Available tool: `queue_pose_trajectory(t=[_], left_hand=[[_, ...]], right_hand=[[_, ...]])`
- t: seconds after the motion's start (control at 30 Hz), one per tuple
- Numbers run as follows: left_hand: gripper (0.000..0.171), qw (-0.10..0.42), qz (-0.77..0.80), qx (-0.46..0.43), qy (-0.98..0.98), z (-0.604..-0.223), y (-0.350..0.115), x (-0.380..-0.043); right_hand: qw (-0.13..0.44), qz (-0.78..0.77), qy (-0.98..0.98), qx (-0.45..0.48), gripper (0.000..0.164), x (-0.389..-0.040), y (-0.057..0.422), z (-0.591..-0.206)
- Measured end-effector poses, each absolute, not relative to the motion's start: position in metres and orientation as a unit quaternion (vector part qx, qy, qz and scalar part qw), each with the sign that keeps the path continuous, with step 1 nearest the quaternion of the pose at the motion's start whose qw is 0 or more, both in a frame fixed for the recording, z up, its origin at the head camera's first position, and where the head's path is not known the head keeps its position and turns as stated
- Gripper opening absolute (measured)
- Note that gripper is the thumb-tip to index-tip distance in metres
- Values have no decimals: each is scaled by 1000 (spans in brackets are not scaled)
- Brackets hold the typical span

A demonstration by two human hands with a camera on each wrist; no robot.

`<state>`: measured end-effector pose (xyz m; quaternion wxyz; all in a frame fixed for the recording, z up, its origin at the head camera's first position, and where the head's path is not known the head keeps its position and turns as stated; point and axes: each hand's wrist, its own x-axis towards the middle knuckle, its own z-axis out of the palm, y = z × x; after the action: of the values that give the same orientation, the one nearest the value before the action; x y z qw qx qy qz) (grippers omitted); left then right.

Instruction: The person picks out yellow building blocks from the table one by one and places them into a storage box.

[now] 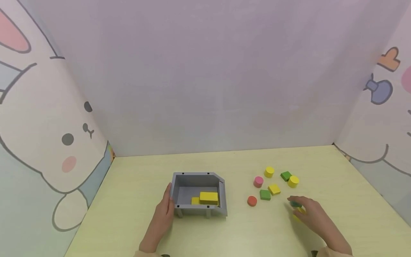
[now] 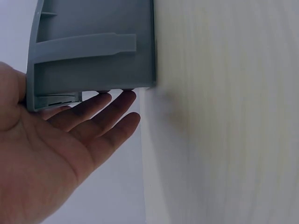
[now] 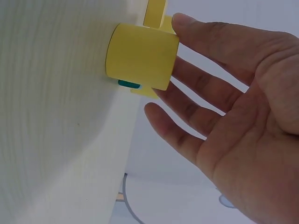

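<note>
A grey plastic bin (image 1: 221, 200) with a cut-down right end stands left of the table's middle, holding yellow blocks (image 1: 208, 197). My left hand (image 1: 164, 212) rests along its left wall; in the left wrist view the extended fingers (image 2: 117, 105) lie against the grey side. Over on the right, my right hand (image 1: 313, 214) reaches down with spread fingers above a teal block (image 1: 295, 204) and a yellow piece. The right wrist view shows a yellow cylinder (image 3: 142, 56) on the table, the thumb tip right at its upper edge, the other fingertips partly hidden behind it.
Loose pieces lie between bin and right hand: a red disc (image 1: 252, 201), a pink cylinder (image 1: 258, 181), two yellow cylinders (image 1: 269, 172), two green blocks (image 1: 265, 194) and a yellow block (image 1: 274, 189). A pale wall panel (image 1: 221, 89) rises behind the table; printed panels flank it.
</note>
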<state>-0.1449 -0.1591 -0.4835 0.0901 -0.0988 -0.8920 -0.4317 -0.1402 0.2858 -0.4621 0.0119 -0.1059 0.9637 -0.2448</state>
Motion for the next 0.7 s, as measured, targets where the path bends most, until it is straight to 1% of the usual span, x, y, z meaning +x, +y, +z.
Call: queue_pose_trajectory(t=[0.57,0.7], left_hand=[[47,80,-444,-87,-888,-481,-158,-145],[47,80,-443,-88,-889,-482,-158,-145]], right_hand=[[57,-260,961,-80,37,-136,291,-463],[55,-253,962,-81,36,-137,292,-464]])
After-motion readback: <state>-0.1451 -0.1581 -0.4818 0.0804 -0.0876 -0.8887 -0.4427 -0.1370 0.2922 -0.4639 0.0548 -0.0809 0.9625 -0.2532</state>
